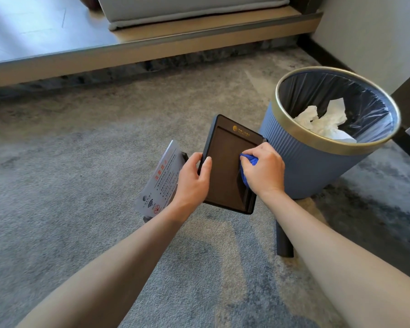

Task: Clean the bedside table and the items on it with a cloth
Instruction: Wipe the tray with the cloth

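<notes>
Head view: left hand (194, 177) gripped the dark tray (227, 166) by its left edge, held above the carpet (81, 162). Right hand (263, 170) clenched a blue cloth (249, 162) pressed on the tray's surface. Lined bin (317, 166) stood just beside; sign card (161, 181) lay beneath the left hand.

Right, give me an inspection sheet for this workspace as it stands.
Surface: grey carpet; bedside table not in view.
Job's things: dark tray held tilted; blue cloth pressed on it.
Clutter: printed sign card behind the left hand; blue bin holding crumpled tissues.
Grippers: left hand grips the tray's edge; right hand bunches the cloth.
Cables: nothing seen.
Surroundings: wooden platform, wall.
</notes>
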